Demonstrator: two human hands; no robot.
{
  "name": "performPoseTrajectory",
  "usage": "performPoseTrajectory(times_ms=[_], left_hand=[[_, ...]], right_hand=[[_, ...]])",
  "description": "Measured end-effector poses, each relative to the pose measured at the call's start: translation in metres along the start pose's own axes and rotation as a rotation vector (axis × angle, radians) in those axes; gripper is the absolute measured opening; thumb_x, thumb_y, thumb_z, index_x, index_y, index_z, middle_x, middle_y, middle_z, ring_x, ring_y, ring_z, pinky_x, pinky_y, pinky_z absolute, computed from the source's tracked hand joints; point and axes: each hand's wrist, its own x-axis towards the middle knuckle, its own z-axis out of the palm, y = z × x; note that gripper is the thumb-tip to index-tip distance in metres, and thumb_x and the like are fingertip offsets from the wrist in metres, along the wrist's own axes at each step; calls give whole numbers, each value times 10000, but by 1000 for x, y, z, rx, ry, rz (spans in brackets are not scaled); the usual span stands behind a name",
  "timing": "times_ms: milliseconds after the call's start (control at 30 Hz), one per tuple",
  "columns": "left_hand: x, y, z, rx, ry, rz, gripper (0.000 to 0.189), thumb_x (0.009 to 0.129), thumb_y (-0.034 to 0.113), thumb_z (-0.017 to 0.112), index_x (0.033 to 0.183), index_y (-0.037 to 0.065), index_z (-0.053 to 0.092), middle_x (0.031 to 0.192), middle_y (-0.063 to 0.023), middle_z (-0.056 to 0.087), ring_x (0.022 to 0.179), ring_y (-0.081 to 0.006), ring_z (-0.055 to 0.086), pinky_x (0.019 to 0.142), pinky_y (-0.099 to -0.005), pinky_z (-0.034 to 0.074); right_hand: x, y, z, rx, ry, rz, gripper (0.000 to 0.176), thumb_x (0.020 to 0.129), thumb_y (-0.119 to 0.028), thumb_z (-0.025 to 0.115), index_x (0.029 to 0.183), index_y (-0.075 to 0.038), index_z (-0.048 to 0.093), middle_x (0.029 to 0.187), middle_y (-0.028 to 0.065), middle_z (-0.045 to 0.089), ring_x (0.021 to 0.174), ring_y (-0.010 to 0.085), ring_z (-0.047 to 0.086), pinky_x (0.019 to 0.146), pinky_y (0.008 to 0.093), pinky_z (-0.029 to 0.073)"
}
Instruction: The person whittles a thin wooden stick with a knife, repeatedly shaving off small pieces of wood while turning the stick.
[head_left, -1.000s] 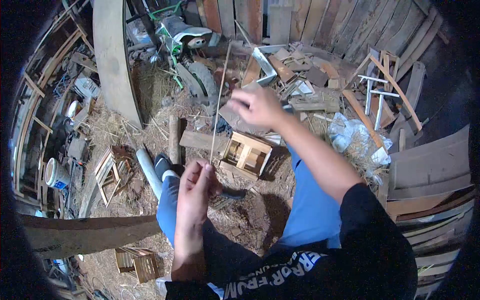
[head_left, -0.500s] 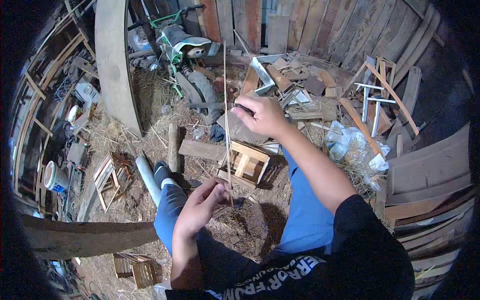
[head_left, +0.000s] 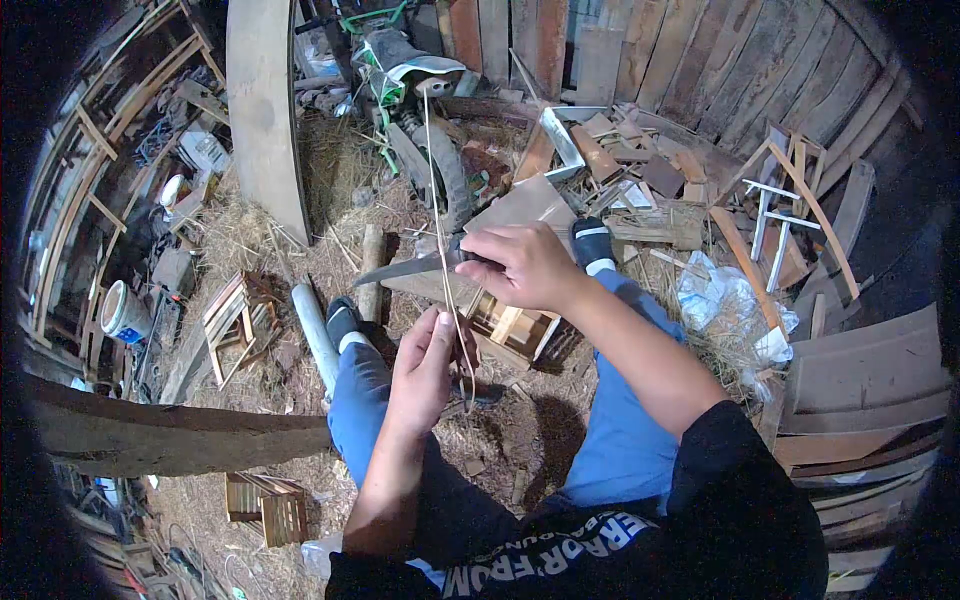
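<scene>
A long, thin strip of wood or bamboo (head_left: 433, 180) stands nearly upright in front of me, slightly bowed. My left hand (head_left: 420, 365) pinches it low down, thumb along the strip, and its lower end sticks out beneath the fingers. Above and to the right, my right hand (head_left: 525, 265) is closed round the dark handle of a knife (head_left: 405, 269). The blade points left and crosses the strip just above my left thumb. Below both hands, a small slatted wooden crate (head_left: 515, 328) sits on the ground between my legs, partly covered by them.
Slatted wooden frames (head_left: 240, 325) and a small crate (head_left: 285, 515) lie to the left on the straw-strewn ground. A white bucket (head_left: 125, 312) stands farther left. Ahead are a motorbike (head_left: 410, 90) and a scrap wood heap (head_left: 640, 160); plastic bags (head_left: 715, 295) lie right.
My left hand has risen along with the strip, and my right hand has lowered the knife, so the hands are closer together. The blade now tilts down leftward. The whole view has shifted slightly.
</scene>
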Motion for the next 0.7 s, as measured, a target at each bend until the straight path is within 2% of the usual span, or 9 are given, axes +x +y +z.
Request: performPoseTrajectory(times_ms=[200,300,333,367,467,567,600,667,700], left_hand=[[-4,4,13,-49,158,10,307,1131,277,381,936,85,521,664,19,501,536,-72,435,497,-260,377],[-5,-6,11,-156,83,34,303,1129,278,386,913,92,489,648,18,452,528,-87,412,504,-264,381],[-9,-6,13,-119,87,8,301,1129,274,386,909,92,481,646,16,440,527,-92,407,506,-270,385],[-14,-4,15,-83,87,-11,300,1128,271,386,904,92,474,645,14,429,526,-98,401,509,-276,390],[-20,7,21,-84,106,-47,312,1120,278,405,876,91,457,656,2,419,549,-113,404,536,-300,417],[-18,6,5,-201,103,-74,338,1110,311,425,860,89,476,667,-5,439,580,-117,430,573,-309,446],[-18,3,2,-251,90,-87,315,1098,325,439,849,137,484,685,17,438,606,-95,405,551,-279,337],[-19,1,-2,-297,116,-83,357,1113,314,427,868,75,525,655,1,431,569,-113,421,574,-307,453],[-18,1,-1,-257,126,-66,360,1114,316,425,872,72,532,651,3,428,565,-112,417,572,-307,452]], right_hand=[[-1,0,2,-19,-24,-13,258,893,-321,763,948,-78,695,802,107,687,706,335,681,612,432,526],[5,22,-8,-86,-23,60,232,946,-369,685,980,-140,700,785,113,683,690,329,692,590,449,521],[8,34,-9,-41,133,299,245,964,-373,669,985,-131,697,784,136,677,697,326,692,599,438,517],[15,66,-19,-9,169,554,268,992,-370,634,991,-107,688,811,144,691,733,335,688,638,416,520],[3,102,-42,20,329,562,331,1030,-378,571,1059,-70,689,846,163,703,766,324,692,698,403,516],[-23,115,-26,92,312,575,341,1034,-389,568,1083,-76,693,833,175,691,760,309,693,707,410,514],[-23,109,-25,104,258,608,341,1035,-389,568,1087,-76,694,832,174,691,761,309,692,711,412,515],[-22,95,-27,123,150,672,342,1036,-389,566,1094,-77,694,829,171,691,761,309,691,720,416,517],[-23,93,-17,177,181,636,330,1031,-381,576,1064,-72,688,822,169,690,755,303,690,707,419,514]])
